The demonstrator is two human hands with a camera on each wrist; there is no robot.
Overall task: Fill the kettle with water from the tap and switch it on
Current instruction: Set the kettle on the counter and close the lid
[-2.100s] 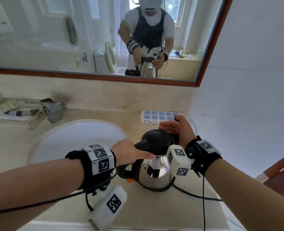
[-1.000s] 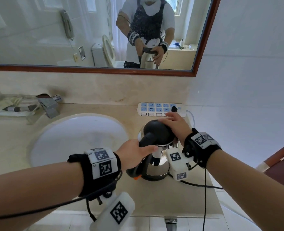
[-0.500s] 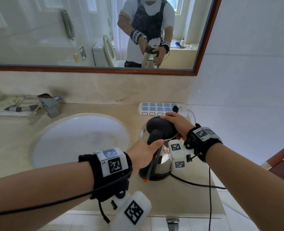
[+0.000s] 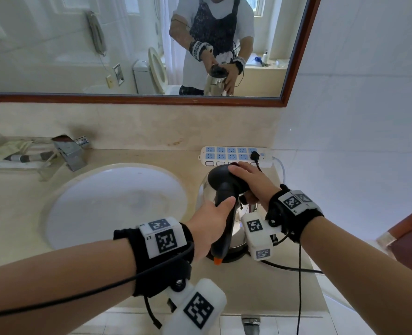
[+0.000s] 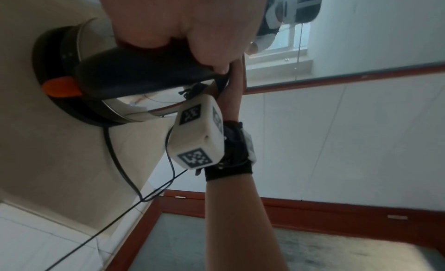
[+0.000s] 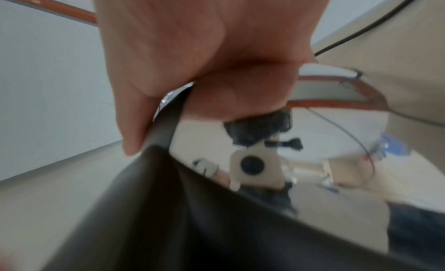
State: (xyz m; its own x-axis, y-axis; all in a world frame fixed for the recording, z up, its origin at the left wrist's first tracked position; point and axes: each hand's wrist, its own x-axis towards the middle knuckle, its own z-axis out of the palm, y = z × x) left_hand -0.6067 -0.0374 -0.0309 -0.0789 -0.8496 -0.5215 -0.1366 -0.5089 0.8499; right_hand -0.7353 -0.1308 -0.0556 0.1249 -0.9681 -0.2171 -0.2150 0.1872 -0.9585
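Observation:
A steel kettle point(image 4: 203, 197) with a black lid point(image 4: 220, 176) stands on its black base point(image 4: 235, 257) on the counter, right of the sink point(image 4: 115, 204). My left hand point(image 4: 212, 221) grips the black handle point(image 4: 226, 234), which points toward me; the orange switch point(image 4: 217, 261) sits at its foot. The left wrist view shows my left hand point(image 5: 183, 18) wrapped round the handle point(image 5: 139, 71) above the switch point(image 5: 61, 87). My right hand point(image 4: 251, 180) lies over the lid. In the right wrist view my right hand point(image 6: 204, 56) pinches the lid point(image 6: 168, 208) at its edge. The tap point(image 4: 70, 153) stands behind the sink at the left.
A white and blue power strip point(image 4: 224, 155) lies against the back wall behind the kettle, with a black plug point(image 4: 255, 155) in it. The kettle's cord point(image 4: 287, 268) trails right across the counter. A mirror point(image 4: 55, 56) hangs above. A tray of toiletries point(image 4: 11, 155) sits far left.
The kettle has turned so its handle swings from pointing left to pointing at me, my left hand going with it. My right hand has stayed on the lid.

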